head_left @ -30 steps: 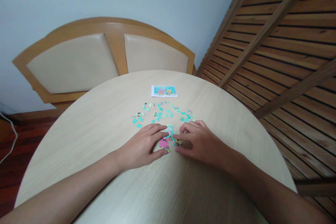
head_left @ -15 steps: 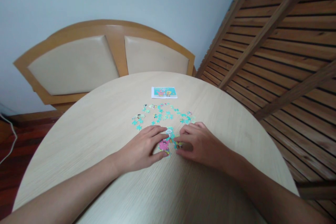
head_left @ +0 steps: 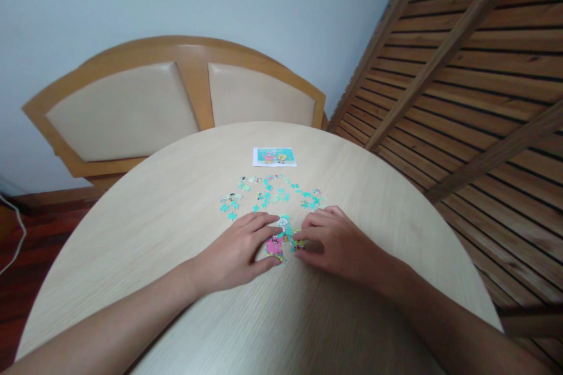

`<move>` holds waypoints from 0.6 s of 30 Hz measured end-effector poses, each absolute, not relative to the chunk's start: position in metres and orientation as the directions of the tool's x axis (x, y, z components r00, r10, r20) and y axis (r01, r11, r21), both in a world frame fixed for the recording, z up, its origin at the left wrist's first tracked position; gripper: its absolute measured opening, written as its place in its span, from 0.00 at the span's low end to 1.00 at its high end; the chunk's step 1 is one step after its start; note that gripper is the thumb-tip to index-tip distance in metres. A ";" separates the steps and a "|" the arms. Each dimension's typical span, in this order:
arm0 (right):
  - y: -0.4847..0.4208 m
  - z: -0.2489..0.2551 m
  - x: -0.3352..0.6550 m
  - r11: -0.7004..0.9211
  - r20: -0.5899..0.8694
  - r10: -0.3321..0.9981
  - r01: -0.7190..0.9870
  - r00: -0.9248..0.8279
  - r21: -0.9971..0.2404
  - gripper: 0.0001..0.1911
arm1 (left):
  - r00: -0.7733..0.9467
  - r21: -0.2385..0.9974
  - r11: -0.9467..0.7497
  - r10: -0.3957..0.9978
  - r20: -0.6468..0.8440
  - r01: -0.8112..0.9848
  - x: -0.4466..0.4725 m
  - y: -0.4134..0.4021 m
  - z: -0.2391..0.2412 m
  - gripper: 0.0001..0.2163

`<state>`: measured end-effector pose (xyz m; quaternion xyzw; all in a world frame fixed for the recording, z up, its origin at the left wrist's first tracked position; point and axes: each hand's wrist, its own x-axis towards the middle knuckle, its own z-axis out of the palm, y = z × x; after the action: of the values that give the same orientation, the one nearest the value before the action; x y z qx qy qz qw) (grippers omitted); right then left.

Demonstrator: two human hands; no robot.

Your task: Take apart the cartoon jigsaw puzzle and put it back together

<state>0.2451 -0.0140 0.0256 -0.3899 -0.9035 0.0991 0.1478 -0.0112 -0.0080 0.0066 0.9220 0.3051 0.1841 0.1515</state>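
Observation:
A joined section of a cartoon jigsaw puzzle (head_left: 275,245) lies flat on the table between my hands, with a pink figure at its lower left and a pale face at its top. My left hand (head_left: 247,246) grips this section from the left, fingertips on its upper part and thumb at its lower edge. From the other side, my right hand (head_left: 329,239) has its thumb and finger round a small yellow and green puzzle piece (head_left: 299,242), close to the section's right edge. My right fingers partly hide that piece, and a narrow gap shows below it.
Loose turquoise puzzle pieces (head_left: 281,194) lie scattered beyond my hands. Behind them is a picture sheet (head_left: 275,156) with pink and yellow cartoon figures. A padded chair back (head_left: 193,88) stands past the round table (head_left: 211,334), and a slatted wooden panel (head_left: 484,76) leans at right.
Both hands keep nearly the same place and grip. The whole view shifts very slightly; the yellow piece and the puzzle section look almost unchanged.

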 end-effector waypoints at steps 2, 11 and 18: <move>-0.013 0.025 0.246 0.680 0.194 0.730 0.673 -0.655 -0.291 0.06 | 0.748 0.391 -0.768 0.617 0.244 0.507 -0.011 -0.008 0.007 0.20; -0.010 0.021 0.249 0.693 0.179 0.717 0.665 -0.673 -0.277 0.05 | 0.739 0.400 -0.767 0.621 0.262 0.503 -0.011 -0.008 0.007 0.19; -0.009 0.023 0.249 0.703 0.146 0.708 0.666 -0.692 -0.251 0.05 | 0.745 0.384 -0.771 0.617 0.252 0.508 -0.010 -0.007 0.007 0.19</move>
<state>0.2490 -0.0091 0.0230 -0.3751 -0.9153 0.0895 0.1162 -0.0105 -0.0075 0.0066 0.9225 0.3050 0.1854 0.1471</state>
